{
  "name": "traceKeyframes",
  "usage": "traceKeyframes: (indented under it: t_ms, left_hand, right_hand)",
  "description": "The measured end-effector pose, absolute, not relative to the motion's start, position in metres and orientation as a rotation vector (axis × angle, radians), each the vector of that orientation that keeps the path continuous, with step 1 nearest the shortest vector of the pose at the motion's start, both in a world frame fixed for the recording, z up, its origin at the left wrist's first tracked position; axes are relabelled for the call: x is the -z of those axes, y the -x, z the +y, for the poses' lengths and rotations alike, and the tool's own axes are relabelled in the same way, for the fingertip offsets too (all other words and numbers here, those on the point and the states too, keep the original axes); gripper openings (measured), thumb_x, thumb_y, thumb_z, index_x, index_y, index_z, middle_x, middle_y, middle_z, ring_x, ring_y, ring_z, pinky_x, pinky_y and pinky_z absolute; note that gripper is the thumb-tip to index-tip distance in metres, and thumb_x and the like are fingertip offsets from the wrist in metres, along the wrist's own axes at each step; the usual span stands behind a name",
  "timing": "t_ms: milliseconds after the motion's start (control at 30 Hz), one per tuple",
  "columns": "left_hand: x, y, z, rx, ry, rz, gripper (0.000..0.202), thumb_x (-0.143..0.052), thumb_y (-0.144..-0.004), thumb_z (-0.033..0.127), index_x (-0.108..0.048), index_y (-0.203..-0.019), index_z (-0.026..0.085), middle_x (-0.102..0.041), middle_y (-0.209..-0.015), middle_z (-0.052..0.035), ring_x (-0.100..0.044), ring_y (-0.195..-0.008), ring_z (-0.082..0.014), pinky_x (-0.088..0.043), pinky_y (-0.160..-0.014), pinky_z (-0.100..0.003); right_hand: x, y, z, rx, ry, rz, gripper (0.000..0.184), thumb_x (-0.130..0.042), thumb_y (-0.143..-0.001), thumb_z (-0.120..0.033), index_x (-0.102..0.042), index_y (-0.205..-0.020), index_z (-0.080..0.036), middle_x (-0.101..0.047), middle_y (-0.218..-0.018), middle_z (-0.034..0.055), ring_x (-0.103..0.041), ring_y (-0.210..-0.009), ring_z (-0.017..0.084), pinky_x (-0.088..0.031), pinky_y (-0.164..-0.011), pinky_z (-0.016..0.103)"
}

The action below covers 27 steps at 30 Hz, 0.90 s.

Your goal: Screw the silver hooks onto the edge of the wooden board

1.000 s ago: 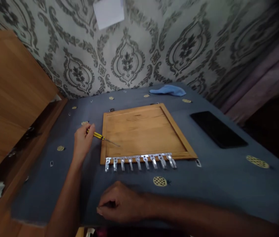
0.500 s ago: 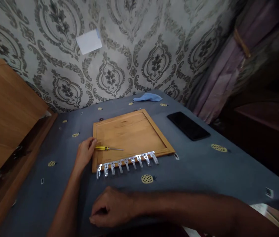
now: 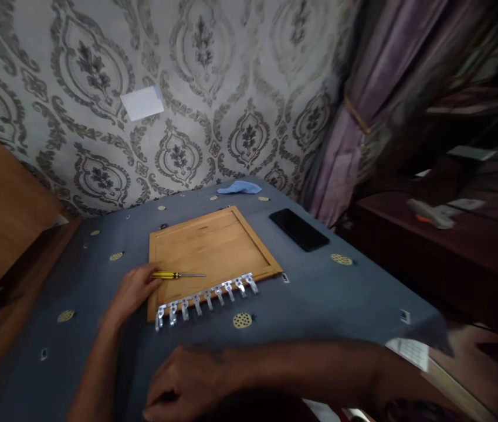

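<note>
My left hand (image 3: 134,290) is at the left edge of a framed wooden panel (image 3: 213,246), its fingers closed at the butt of a screwdriver (image 3: 169,275) with a yellow and black handle. The screwdriver's shaft points right across the panel. A row of silver metal clips (image 3: 207,298) lies along the panel's near edge, with their ends hanging over it. My right hand (image 3: 182,381) is low in front of the panel, fingers curled in toward the thumb. What it holds, if anything, is hidden.
A black phone (image 3: 299,230) lies right of the panel on the grey-blue cloth (image 3: 319,305). A blue cloth (image 3: 240,187) is at the back by the patterned wall. A wooden board (image 3: 2,205) leans at the left. A purple curtain (image 3: 358,117) hangs at the right.
The view has swung to the right, so the panel and phone appear farther left. Both hands keep nearly the same pose, and the screwdriver and clips stay in place on the panel.
</note>
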<state>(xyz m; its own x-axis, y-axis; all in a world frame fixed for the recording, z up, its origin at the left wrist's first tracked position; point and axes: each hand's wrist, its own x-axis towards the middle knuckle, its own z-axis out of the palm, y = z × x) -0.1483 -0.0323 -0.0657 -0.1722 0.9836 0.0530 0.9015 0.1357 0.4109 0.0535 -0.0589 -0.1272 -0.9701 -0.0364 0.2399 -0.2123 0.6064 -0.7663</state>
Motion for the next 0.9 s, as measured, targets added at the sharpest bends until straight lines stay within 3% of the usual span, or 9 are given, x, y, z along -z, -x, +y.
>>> traceKeyframes:
  t_ms: [100,233,300,400,467,567,700,800,900]
  left_hand:
    - [0.070,0.139,-0.029,-0.549,-1.865,2.218,0.030,-0.054,-0.083,0.045,-0.073,-0.092,0.023,-0.071,-0.077,-0.0042,-0.063,-0.074,-0.0236,-0.040,-0.066,-0.030]
    - [0.072,0.124,-0.023,-0.715,-1.883,2.243,0.047,-0.046,-0.089,0.051,-0.068,-0.116,0.020,-0.073,-0.088,-0.0071,-0.066,-0.085,-0.0256,-0.045,-0.076,-0.032]
    - [0.071,0.121,-0.022,-0.800,-1.896,2.239,0.052,-0.041,-0.091,0.052,-0.065,-0.123,0.017,-0.071,-0.087,-0.0065,-0.065,-0.081,-0.0239,-0.045,-0.076,-0.032]
    - [0.068,0.123,-0.022,-0.882,-1.897,2.238,0.052,-0.039,-0.092,0.051,-0.066,-0.118,0.015,-0.068,-0.078,-0.0039,-0.062,-0.070,-0.0203,-0.044,-0.068,-0.029]
    - [0.067,0.125,-0.022,-0.931,-1.896,2.243,0.049,-0.039,-0.091,0.050,-0.067,-0.112,0.015,-0.067,-0.077,-0.0036,-0.061,-0.068,-0.0190,-0.043,-0.066,-0.028]
    - [0.066,0.126,-0.022,-0.982,-1.900,2.249,0.047,-0.040,-0.090,0.048,-0.069,-0.107,0.015,-0.068,-0.079,-0.0047,-0.062,-0.070,-0.0187,-0.043,-0.067,-0.027]
    - [0.067,0.126,-0.022,-1.008,-1.921,2.248,0.046,-0.040,-0.090,0.048,-0.069,-0.104,0.016,-0.069,-0.079,-0.0057,-0.062,-0.070,-0.0197,-0.042,-0.067,-0.028]
    - [0.070,0.126,-0.021,-1.004,-1.946,2.250,0.045,-0.038,-0.090,0.047,-0.069,-0.104,0.017,-0.073,-0.085,-0.0081,-0.065,-0.075,-0.0220,-0.043,-0.069,-0.029]
    - [0.074,0.126,-0.020,-0.991,-1.968,2.252,0.044,-0.038,-0.092,0.044,-0.069,-0.105,0.017,-0.075,-0.091,-0.0107,-0.068,-0.080,-0.0245,-0.044,-0.071,-0.031]
  right_hand:
    - [0.120,-0.064,-0.058,-1.095,-0.249,-2.641,0.014,-0.066,-0.093,-0.029,-0.071,-0.086,-0.018,-0.076,-0.085,-0.0010,-0.067,-0.078,0.009,-0.046,-0.065,0.015]
    - [0.105,-0.100,-0.043,-0.911,-0.041,-2.494,0.021,-0.058,-0.097,-0.029,-0.072,-0.087,-0.017,-0.076,-0.081,0.0015,-0.068,-0.072,0.010,-0.048,-0.063,0.018]
    - [0.097,-0.130,-0.026,-0.852,0.211,-2.320,0.027,-0.053,-0.099,-0.028,-0.072,-0.083,-0.016,-0.073,-0.075,0.0025,-0.066,-0.066,0.011,-0.049,-0.063,0.021]
    - [0.090,-0.183,0.011,-0.703,0.617,-2.140,0.035,-0.050,-0.100,-0.036,-0.072,-0.080,-0.017,-0.069,-0.069,0.0026,-0.063,-0.063,0.014,-0.049,-0.062,0.024]
    - [0.089,-0.220,0.040,-0.499,1.026,-2.073,0.036,-0.048,-0.099,-0.040,-0.073,-0.085,-0.019,-0.072,-0.078,0.0043,-0.067,-0.073,0.017,-0.052,-0.069,0.027]
    - [0.093,-0.265,0.084,-0.345,1.310,-1.973,0.039,-0.043,-0.098,-0.039,-0.073,-0.100,-0.014,-0.072,-0.100,0.0144,-0.067,-0.090,0.026,-0.052,-0.077,0.037]
    - [0.106,-0.297,0.129,-0.193,1.600,-1.914,0.058,-0.055,-0.089,-0.052,-0.062,-0.131,-0.013,-0.057,-0.136,0.0237,-0.050,-0.129,0.039,-0.043,-0.101,0.052]
    - [0.119,-0.301,0.148,-0.157,1.787,-1.924,0.083,-0.063,-0.082,-0.062,-0.046,-0.146,-0.013,-0.048,-0.147,0.0255,-0.044,-0.135,0.044,-0.039,-0.104,0.057]
    - [0.128,-0.299,0.156,-0.122,1.904,-1.976,0.087,-0.059,-0.085,-0.065,-0.039,-0.150,-0.012,-0.052,-0.144,0.0264,-0.046,-0.133,0.043,-0.038,-0.104,0.054]
